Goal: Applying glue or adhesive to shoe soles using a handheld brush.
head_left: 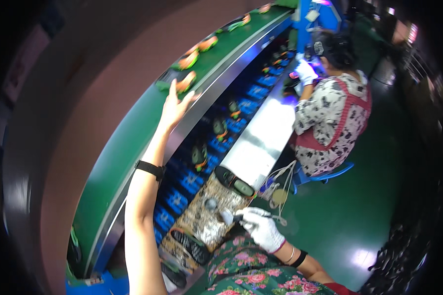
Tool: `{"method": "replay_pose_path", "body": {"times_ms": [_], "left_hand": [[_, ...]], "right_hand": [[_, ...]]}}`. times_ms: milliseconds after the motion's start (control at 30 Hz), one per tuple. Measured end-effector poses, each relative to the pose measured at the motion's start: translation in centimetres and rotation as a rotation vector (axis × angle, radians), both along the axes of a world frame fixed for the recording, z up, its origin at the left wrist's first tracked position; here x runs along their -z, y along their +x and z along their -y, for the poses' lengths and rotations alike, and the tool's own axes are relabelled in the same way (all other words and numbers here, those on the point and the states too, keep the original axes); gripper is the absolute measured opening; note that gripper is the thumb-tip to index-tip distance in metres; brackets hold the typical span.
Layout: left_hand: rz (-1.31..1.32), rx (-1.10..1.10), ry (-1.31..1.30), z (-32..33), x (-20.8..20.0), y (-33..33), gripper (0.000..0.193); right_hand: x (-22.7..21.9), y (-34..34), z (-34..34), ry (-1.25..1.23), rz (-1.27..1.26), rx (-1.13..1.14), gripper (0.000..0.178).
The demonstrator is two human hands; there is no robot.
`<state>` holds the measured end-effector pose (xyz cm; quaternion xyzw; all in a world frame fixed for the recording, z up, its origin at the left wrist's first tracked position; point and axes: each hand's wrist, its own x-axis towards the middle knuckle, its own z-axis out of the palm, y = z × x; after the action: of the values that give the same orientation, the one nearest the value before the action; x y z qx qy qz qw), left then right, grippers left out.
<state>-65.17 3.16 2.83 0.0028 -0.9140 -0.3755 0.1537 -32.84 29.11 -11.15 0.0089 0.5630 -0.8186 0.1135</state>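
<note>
My bare left hand (174,107) reaches out over the green conveyor belt (125,132), fingers spread. Its fingertips overlap an orange and black shoe (184,82) on the belt; I cannot tell whether they touch it. My right hand (262,230), in a white knit glove, is closed around a brush (229,217) with a pale head and dark handle. Below the brush is a worn, glue-stained worktop (206,196), where a small round cup (210,203) stands. A dark pair of shoe parts (235,182) lies past it, and a black shoe part (189,246) lies nearer me.
More orange shoes (207,43) sit farther along the belt. A lower rack with blue holders (192,181) carries several dark shoes (200,156). A shiny metal tabletop (261,135) extends toward a seated co-worker (332,105) in white gloves. Pale cords (283,189) hang beside a blue stool (325,175).
</note>
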Motion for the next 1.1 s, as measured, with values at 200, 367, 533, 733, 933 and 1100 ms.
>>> {"method": "replay_pose_path", "body": {"times_ms": [200, 367, 533, 733, 933, 1100], "left_hand": [[-0.175, -0.121, -0.084, 5.1, 1.5, -4.7, 0.048], [-0.252, 0.117, 0.749, 5.0, 0.4, 4.6, 0.028], [-0.389, -0.129, 0.631, 9.7, 3.0, 21.3, 0.020], [-0.398, -0.294, 0.790, 7.0, 7.9, 33.2, 0.064], [0.172, -0.313, 1.504, 5.2, 11.4, 33.3, 0.032], [0.203, -0.262, 1.640, 0.6, 16.1, 36.2, 0.036]], "right_hand": [[2.2, 2.0, -0.3, -0.720, 0.423, 0.030, 0.017], [3.4, 1.1, -0.6, -0.738, 0.335, 0.004, 0.017], [1.7, -0.6, 0.4, -0.686, 0.329, -0.190, 0.018], [-1.4, -1.7, 0.8, -0.616, 0.227, -0.310, 0.022], [-4.5, -2.4, 1.9, -0.606, 0.235, -0.354, 0.020], [-6.2, -2.2, 2.4, -0.605, 0.101, -0.322, 0.017]]}}
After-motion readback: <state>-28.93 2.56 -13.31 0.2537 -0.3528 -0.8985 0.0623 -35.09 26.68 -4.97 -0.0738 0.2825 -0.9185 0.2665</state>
